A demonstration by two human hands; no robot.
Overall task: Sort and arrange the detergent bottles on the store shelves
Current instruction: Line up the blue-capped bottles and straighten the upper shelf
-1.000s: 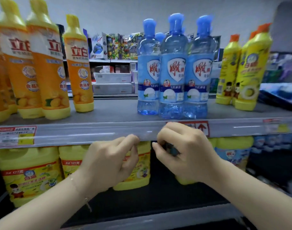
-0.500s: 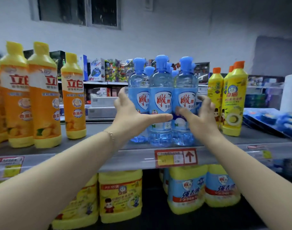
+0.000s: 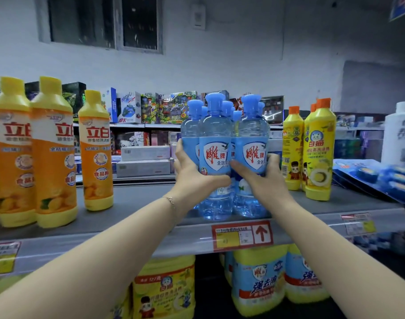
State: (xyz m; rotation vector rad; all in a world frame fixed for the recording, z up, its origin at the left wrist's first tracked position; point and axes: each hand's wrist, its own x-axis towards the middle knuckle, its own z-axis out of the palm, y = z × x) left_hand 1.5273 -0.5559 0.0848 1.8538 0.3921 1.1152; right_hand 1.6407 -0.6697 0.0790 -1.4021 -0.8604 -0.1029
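Hands, left (image 3: 192,178) and right (image 3: 263,180), clamp blue bottles (image 3: 216,157) at their labels; they look heavy, slick, best held mid-body.

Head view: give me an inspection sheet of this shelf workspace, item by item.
Surface: grey top shelf, price tag with a red arrow on its front edge.
Job's things: clear blue bottles clustered upright at centre; orange bottles on the left; yellow bottles on the right; yellow jugs on the shelf below.
Clutter: blue packets at far right.
Grip: left hand and right hand close on the blue cluster from either side.
Cables: nothing seen.
Surroundings: toy boxes behind, window, grey wall.
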